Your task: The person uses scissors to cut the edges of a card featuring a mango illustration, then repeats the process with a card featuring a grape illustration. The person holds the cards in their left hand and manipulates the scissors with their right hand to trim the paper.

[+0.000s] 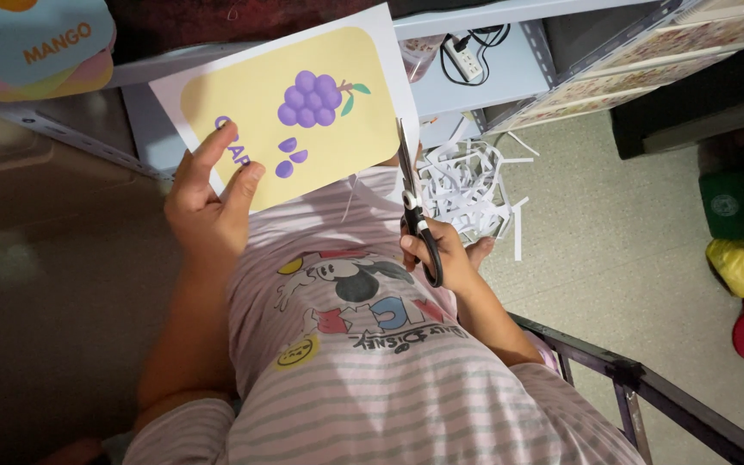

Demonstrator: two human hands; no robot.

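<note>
A person's left hand (pixel 213 202) pinches the lower left edge of a fruit flashcard (pixel 290 112), a yellow panel with purple grapes on white paper, held up in front of the chest. The right hand (pixel 441 254) is closed through the black handles of scissors (pixel 413 207), blades at the card's right margin. The sheet looks light and floppy, best gripped near the cut line. White paper trimmings (pixel 467 185) lie heaped on the floor (pixel 613 224).

One head-worn view, looking steeply down the wearer's striped shirt (pixel 372 379) toward the floor (pixel 613 258). Close range: hands and card (pixel 303 112) fill the centre, shelf (pixel 492 60) at 12 o'clock, metal frame (pixel 647 387) at 4 o'clock.
</note>
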